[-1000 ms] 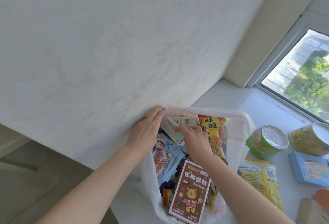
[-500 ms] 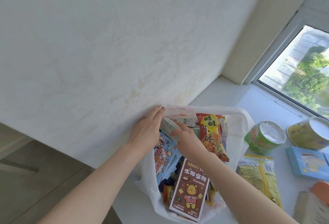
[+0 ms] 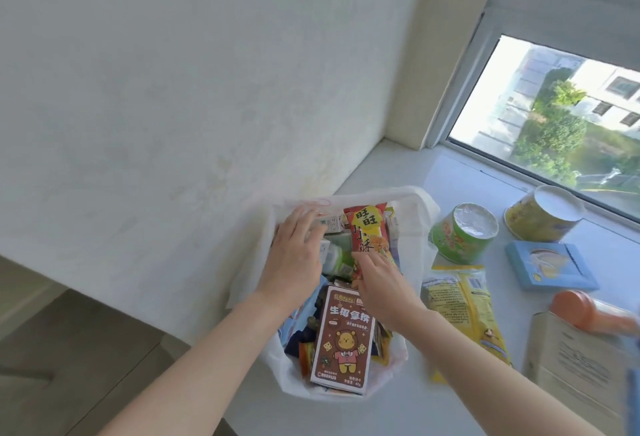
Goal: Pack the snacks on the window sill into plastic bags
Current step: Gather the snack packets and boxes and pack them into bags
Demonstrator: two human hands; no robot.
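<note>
Our left hand [image 3: 298, 255] lies flat, fingers straight, on the pale green and white small packets [image 3: 334, 257] at the far side of the load, pressing rather than gripping; we judge it is tamping them down and pinning the bag's wall-side rim so the mouth stays wide. Our right hand [image 3: 379, 285] reaches in beside it, fingertips [image 3: 362, 260] on the lower end of the red and yellow crinkly snack packet [image 3: 367, 227], which stands on end; the thumb is hidden, so we cannot tell whether this is a pinch or only a nudge, though it looks like seating the packet upright to save room. Both hands are inside the thin white plastic bag [image 3: 420, 224], which sits open on the pale window sill [image 3: 398, 165] close against the wall. The bag is nearly full. A brown cardboard box with a cartoon bear [image 3: 341, 342] lies on top at the near end, over blue and dark wrappers that we cannot make out well. To the right of the bag, unpacked snacks sit on the sill: a green round tub with a foil lid [image 3: 464, 233], a yellow round tub with a white lid [image 3: 543, 215], a flat light-blue box [image 3: 550, 266] and a long yellow pouch [image 3: 465, 311] just beside the bag. We doubt that they will all fit in this bag.
</note>
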